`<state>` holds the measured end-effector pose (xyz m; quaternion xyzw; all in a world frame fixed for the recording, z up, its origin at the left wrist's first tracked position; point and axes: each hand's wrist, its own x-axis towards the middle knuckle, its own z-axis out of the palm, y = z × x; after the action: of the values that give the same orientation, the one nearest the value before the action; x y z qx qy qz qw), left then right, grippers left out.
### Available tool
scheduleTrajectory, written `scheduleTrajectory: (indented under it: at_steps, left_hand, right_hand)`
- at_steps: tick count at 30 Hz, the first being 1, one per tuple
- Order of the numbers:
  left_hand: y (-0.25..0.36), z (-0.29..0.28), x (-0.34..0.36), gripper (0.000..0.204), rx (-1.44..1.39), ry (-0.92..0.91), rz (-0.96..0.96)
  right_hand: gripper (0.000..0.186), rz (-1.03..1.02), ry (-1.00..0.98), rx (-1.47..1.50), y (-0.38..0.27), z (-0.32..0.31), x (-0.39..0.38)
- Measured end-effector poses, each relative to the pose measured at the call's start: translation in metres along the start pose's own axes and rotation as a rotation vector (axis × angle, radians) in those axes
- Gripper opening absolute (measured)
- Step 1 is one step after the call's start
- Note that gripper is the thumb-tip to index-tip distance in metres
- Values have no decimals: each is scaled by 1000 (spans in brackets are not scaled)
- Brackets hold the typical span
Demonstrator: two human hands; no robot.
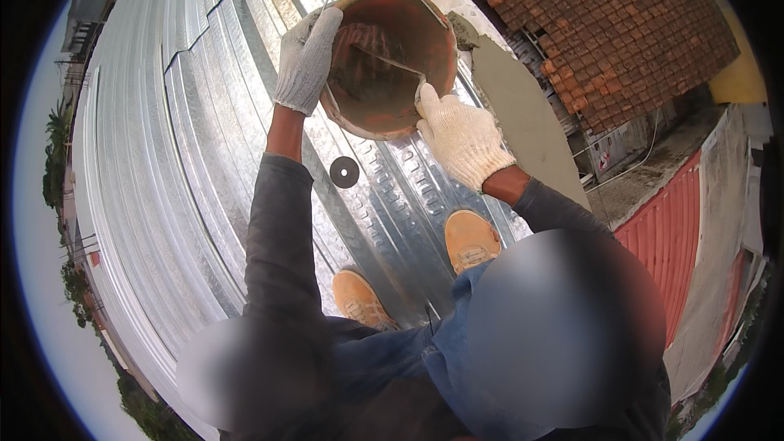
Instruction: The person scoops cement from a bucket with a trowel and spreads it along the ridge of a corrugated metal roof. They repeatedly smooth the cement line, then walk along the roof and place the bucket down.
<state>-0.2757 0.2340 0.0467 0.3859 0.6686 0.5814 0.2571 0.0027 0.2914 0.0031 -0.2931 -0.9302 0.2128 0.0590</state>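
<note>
A round, rust-stained bucket (367, 37) with a thin wire bail is held over the ribbed metal roofing (212, 196), its inside smeared grey. My left hand (308, 57), in a knitted glove, grips the bucket's left rim. My right hand (457, 135), also gloved, is at the lower right of the bucket, closed on a tool with a bent metal shank (390, 65) that reaches into it; the tool's far end is hard to make out. Below the bucket lies a black disc (345, 183) with a centre hole. My tan shoes (471, 239) stand on the roofing.
A strip of smooth grey mortar (531, 122) runs along the roofing's right edge. Beyond it are a lower tiled roof (596, 24), cables, a concrete ledge and red corrugated sheeting (653, 237). A stepped seam crosses the upper left sheets. Trees and sky show past the left edge.
</note>
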Motion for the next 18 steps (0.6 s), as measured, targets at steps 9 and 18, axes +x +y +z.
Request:
scheduleTrajectory:
  at_steps: [9, 18]
  left_hand:
    - [3, 2, 3, 48, 80, -31, 23]
    - [-2, -4, 5, 50, 17, -33, 52]
  right_hand:
    - [50, 32, -13, -29, 2, 2, -10]
    - [54, -8, 93, 21, -7, 2, 9]
